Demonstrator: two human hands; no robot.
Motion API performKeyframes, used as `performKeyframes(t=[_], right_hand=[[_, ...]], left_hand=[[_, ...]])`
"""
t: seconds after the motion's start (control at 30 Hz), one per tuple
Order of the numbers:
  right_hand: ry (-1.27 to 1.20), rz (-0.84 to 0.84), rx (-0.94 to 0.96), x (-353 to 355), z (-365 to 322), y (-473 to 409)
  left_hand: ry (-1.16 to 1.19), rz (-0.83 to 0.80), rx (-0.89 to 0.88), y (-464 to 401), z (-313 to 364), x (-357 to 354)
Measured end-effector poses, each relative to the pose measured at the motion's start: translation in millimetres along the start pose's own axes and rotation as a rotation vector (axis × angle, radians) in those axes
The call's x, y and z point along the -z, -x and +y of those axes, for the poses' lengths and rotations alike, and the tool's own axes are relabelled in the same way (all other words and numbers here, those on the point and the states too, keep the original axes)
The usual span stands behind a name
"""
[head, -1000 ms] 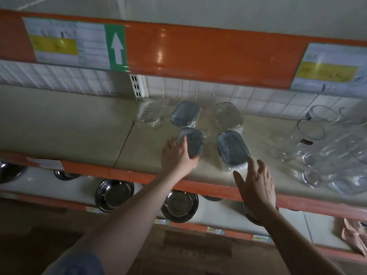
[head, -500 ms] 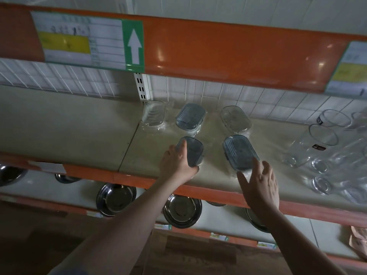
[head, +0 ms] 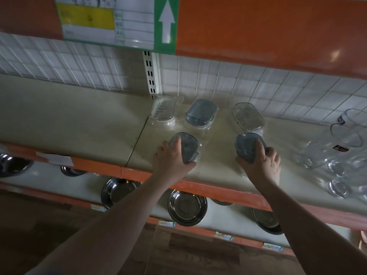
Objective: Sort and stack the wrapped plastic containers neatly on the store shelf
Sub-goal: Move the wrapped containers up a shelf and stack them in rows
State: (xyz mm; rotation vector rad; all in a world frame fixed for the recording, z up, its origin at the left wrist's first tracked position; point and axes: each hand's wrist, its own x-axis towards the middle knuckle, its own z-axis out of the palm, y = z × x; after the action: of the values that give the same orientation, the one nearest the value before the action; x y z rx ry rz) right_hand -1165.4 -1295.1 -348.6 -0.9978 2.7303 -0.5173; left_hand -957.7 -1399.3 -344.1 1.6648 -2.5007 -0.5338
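Five wrapped plastic containers stand on the beige shelf (head: pixel 83 135). In the back row are a clear container (head: pixel 163 108), a grey-blue container (head: pixel 200 112) and another clear container (head: pixel 248 116). In the front row my left hand (head: pixel 170 157) grips a grey-blue container (head: pixel 188 145) from its near end. My right hand (head: pixel 262 161) grips the other front grey-blue container (head: pixel 246 143), fingers curled over its top and side. Both front containers look to rest on the shelf.
Clear glass jugs and cups (head: pixel 341 147) crowd the shelf's right side. An orange beam with a price label (head: pixel 107 18) hangs above. Steel bowls (head: pixel 186 207) sit on the lower shelf. The white grid back wall (head: pixel 218 82) closes the rear.
My right hand moved forward from the shelf's front edge and closed on the right front container. My left hand kept its hold on the left one. The camera moved closer.
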Motion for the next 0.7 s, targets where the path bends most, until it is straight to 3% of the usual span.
performKeyframes(t=[0.33,0.7], right_hand=[[-0.034,-0.04,0.002,12.8,-5.8,3.6],[-0.051,-0.175,0.043,57.4,-20.1,34.1]], left_hand=[[0.08,0.117,0.068,-1.7,3.9,-1.8],[0.045,0.084,0.101,32.3,4.3,48.3]])
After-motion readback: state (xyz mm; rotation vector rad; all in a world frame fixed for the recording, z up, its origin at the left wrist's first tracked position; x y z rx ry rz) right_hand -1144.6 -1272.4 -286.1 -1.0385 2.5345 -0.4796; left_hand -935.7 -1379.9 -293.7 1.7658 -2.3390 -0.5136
